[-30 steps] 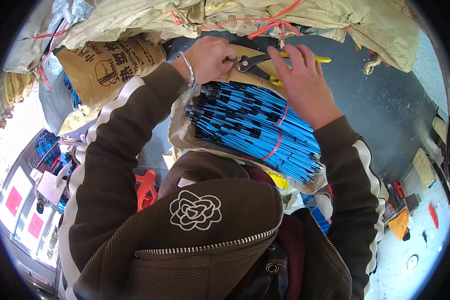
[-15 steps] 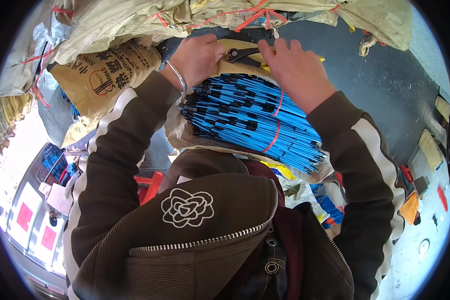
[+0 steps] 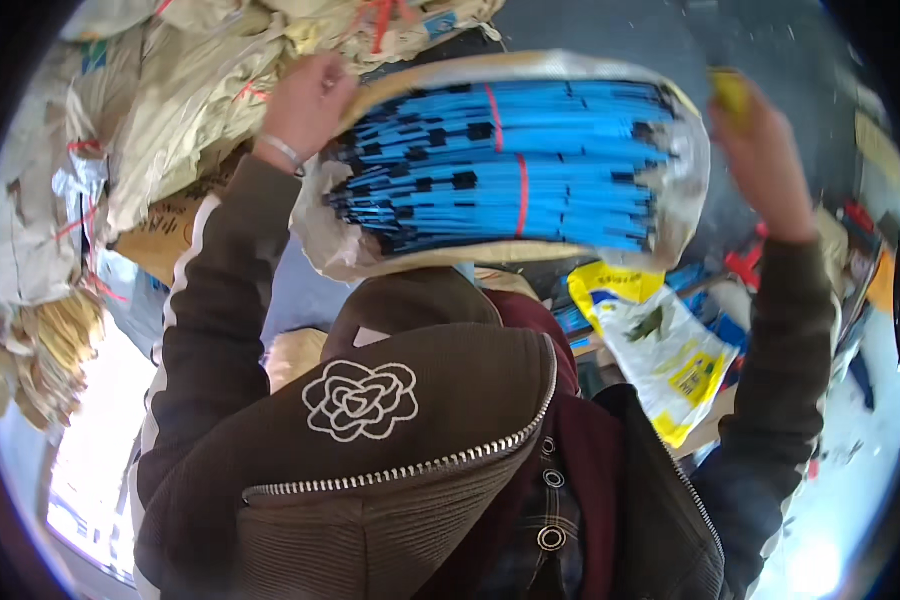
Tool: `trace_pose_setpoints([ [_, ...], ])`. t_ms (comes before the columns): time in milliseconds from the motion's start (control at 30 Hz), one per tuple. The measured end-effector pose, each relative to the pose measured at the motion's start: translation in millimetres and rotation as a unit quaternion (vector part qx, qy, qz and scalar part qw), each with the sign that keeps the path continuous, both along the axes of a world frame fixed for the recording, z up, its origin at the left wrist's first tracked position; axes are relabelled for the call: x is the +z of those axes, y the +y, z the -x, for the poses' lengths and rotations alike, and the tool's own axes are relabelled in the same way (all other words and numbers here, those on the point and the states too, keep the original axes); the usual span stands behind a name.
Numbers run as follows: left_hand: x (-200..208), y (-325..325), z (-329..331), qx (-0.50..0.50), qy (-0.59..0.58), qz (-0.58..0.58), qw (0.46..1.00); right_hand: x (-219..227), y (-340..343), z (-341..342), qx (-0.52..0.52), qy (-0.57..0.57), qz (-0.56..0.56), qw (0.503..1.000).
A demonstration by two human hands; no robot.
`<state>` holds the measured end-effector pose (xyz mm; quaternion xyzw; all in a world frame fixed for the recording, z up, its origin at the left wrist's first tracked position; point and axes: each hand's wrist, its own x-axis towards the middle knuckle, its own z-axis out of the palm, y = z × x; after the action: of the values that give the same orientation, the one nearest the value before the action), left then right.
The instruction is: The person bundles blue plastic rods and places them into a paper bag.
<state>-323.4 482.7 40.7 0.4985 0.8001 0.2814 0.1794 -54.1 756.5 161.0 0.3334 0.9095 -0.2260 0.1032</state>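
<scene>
Left hand point(image 3: 308, 106): bordering sack point(image 3: 500, 254), upper left, cannot tell grip | Right hand point(image 3: 766, 155): grip pinching yellow handle point(image 3: 730, 97), right of sack

Bundled rods point(image 3: 590, 190) lie in a bag point(image 3: 320, 245), with packages point(image 3: 200, 60) to its left and a plastic sack point(image 3: 660, 345) before its right end.

open paper sack point(image 3: 315, 225): blue cables point(image 3: 590, 205), red bands point(image 3: 522, 195) | left hand point(image 3: 307, 112): at sack's far-left rim | right hand point(image 3: 767, 155): gripping blurred yellow tool point(image 3: 732, 97), right of sack | yellow-white plastic bag point(image 3: 660, 335): near right
</scene>
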Motion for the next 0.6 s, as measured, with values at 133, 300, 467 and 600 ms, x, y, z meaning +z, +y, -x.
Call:
trace_pose_setpoints([
  [133,61,-15,-69,0.032,-0.161,-0.075,0.984,49,-56,-96,-0.324,0.209,0.204,0.900],
  [300,46,-59,-143,-0.336,0.016,0.049,0.940,10,-210,-182,-0.491,0.378,0.231,0.750],
  [467,7,-71,-178,-0.380,0.081,0.068,0.919,-75,-387,-211,-0.616,0.425,0.288,0.598],
  [600,-1,-72,-182,-0.507,0.166,-0.010,0.846,-110,-487,-168,-0.645,0.488,0.316,0.496],
])
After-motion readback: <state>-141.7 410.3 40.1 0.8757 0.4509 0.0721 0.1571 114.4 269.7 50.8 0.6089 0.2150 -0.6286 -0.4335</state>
